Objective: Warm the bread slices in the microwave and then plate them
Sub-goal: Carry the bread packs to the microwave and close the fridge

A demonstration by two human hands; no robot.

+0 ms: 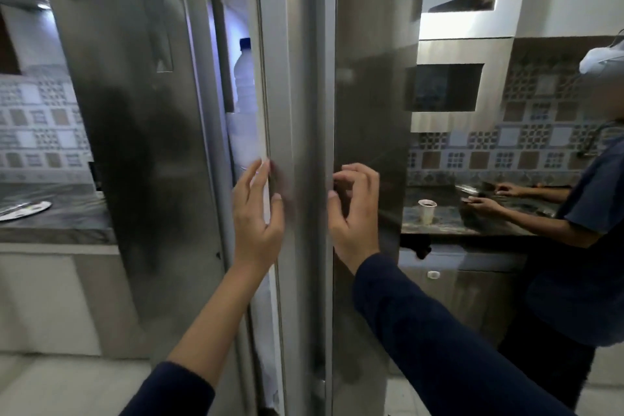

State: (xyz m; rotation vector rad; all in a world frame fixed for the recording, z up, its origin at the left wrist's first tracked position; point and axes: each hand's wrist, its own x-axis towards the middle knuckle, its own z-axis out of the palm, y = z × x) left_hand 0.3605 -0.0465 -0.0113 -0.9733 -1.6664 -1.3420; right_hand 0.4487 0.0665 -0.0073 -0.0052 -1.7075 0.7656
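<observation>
So both hands are up at a big stainless steel fridge [162, 132], the two-door kind. The left door [141, 145] is swung partly open, and through the gap you can see a lit interior with a clear plastic bottle [245, 78] with a blue cap standing upright in a door shelf. What else is in there I can't tell; the gap is narrow and the picture is blurry.

The left hand [258, 213] is spread loose with its fingers straight, fingertips right at the edge of the closed right door [368, 145], by the gap. It's gripping nothing. The right hand [354, 209] is half curled, fingers bent like a claw just at the long vertical handle [319, 179] between the doors, but it isn't wrapped around anything either. Both arms are in dark blue sleeves.

No bread in sight anywhere, so it's either inside the fridge or out of frame. The microwave [442, 86] sits in a niche in the wall to the right of the fridge, door closed.

On the left counter there's a plate [25, 209], contents unclear. On the right counter [445, 223] stands a small white paper cup [426, 211] with something dark in it. Another person [580, 246] in a dark blue shirt is standing at that counter with both hands over it.
</observation>
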